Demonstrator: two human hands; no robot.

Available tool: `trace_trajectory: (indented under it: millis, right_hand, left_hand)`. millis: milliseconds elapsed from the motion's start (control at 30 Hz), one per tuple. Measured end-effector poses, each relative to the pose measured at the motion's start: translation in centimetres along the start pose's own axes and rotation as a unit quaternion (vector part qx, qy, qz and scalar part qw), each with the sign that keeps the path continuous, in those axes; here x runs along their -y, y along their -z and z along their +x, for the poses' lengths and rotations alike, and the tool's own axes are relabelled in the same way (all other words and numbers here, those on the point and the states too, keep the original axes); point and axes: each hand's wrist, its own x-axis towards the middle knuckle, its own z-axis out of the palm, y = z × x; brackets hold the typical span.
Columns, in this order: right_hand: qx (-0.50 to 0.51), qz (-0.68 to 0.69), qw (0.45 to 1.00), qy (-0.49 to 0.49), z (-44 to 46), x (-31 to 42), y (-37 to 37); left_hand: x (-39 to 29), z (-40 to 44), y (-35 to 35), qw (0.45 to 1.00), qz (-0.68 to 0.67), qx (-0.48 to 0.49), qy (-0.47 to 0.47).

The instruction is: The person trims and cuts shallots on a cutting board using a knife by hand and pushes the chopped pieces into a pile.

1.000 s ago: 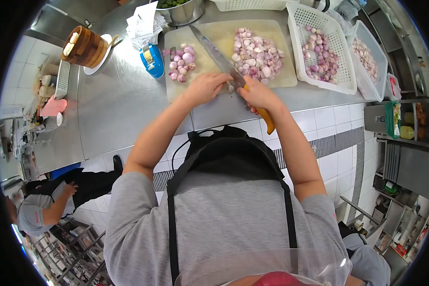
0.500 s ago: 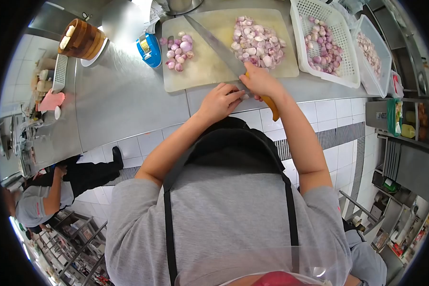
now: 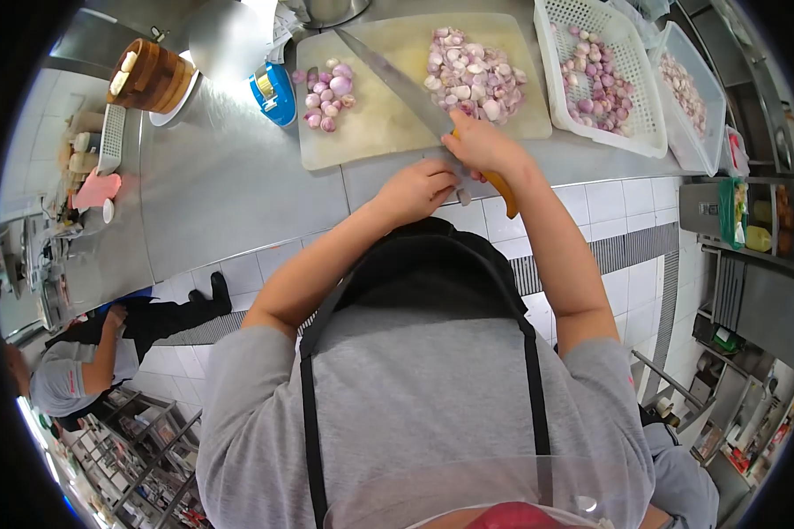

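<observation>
My right hand (image 3: pixel 480 146) is closed round a large knife where its orange-yellow handle (image 3: pixel 501 191) meets the blade (image 3: pixel 388 73). The blade lies slanted across the cutting board (image 3: pixel 375 148), tip toward the far left. Close to the knife's heel, my left hand (image 3: pixel 417 190) has its fingers pinched together at the counter's front edge. What they hold is mostly hidden; a small pale piece (image 3: pixel 464 197) shows by the fingertips. Whole shallots (image 3: pixel 330 92) are grouped on the board's left, and cut shallots (image 3: pixel 475 75) are heaped on its right.
To the right stand a white perforated basket (image 3: pixel 548 66) of shallots and a clear tub (image 3: pixel 713 141) of pale pieces. A blue tape dispenser (image 3: pixel 278 97) sits left of the board, with a wooden bucket (image 3: pixel 153 75) farther left. Another person (image 3: pixel 66 370) is at lower left.
My left hand has shifted slightly right and toward me, and the small pale piece shows lower, nearer my body. My right hand keeps its grip on the knife.
</observation>
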Motion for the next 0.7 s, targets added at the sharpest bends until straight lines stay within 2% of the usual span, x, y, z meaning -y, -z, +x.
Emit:
trace_trajectory:
  millis: [33, 67, 133, 167, 233, 267, 333, 367, 400, 467, 500, 533, 567, 600, 700]
  right_hand:
    - [0.000, 0.000, 1.000, 0.002, 0.3, 0.0, 0.1]
    - [0.003, -0.003, 1.000, 0.004, 0.6, -0.1, 0.1]
    - [0.005, 0.007, 1.000, -0.010, 0.2, -0.6, -0.2]
    - [0.005, 0.019, 1.000, -0.005, 0.2, -0.8, -0.2]
    - [0.001, 0.038, 0.999, -0.005, 0.3, -0.9, 0.2]
    - [0.006, 0.033, 0.999, -0.002, 0.4, -1.0, 0.0]
    - [0.011, 0.029, 1.000, 0.002, 0.8, -1.3, -0.1]
    - [0.009, 0.022, 1.000, 0.014, 1.0, -1.5, -0.1]
    - [0.006, 0.016, 1.000, 0.023, 0.9, -1.5, -0.1]
    - [0.008, 0.004, 1.000, 0.013, 0.8, -1.4, 0.3]
    - [0.006, -0.015, 1.000, 0.014, 0.6, -1.2, 0.7]
    - [0.003, -0.013, 1.000, 0.011, 0.6, -1.1, 0.9]
    - [0.008, -0.027, 1.000, 0.009, 0.6, -1.0, 1.1]
    - [0.013, -0.041, 0.999, 0.007, 0.7, -0.9, 1.2]
    - [-0.005, -0.024, 0.999, 0.021, 0.7, -1.4, 0.8]
  left_hand:
    - [-0.2, -0.1, 0.4, 0.998, -0.006, -0.044, 0.038]
    - [-0.2, -0.1, 0.7, 0.998, -0.007, -0.041, 0.040]
    - [-0.5, 0.0, 0.3, 0.998, -0.001, -0.032, -0.046]
    - [-0.2, 0.0, 0.0, 0.998, -0.011, -0.020, -0.051]
    - [0.8, 0.0, 0.0, 0.981, -0.054, -0.151, 0.110]
    - [0.7, -0.5, -0.2, 0.982, -0.060, -0.141, 0.113]
    - [0.3, -0.1, 0.8, 0.953, -0.137, -0.154, 0.223]
    - [-0.4, -0.1, 1.1, 0.979, -0.055, -0.169, 0.099]
    - [-0.5, 0.1, 1.0, 0.980, -0.059, -0.164, 0.098]
    - [-1.2, -0.2, 0.3, 0.991, -0.035, 0.008, -0.129]
    - [-0.8, 0.1, 0.3, 0.991, -0.043, -0.054, -0.111]
    - [-0.5, -0.1, 0.3, 0.991, -0.046, -0.052, -0.114]
    - [-0.2, -0.3, 0.2, 0.977, -0.148, -0.134, 0.076]
    - [0.2, -0.6, 0.2, 0.911, -0.240, -0.207, 0.264]
    - [1.5, -1.0, -0.1, 0.903, -0.249, -0.232, 0.261]
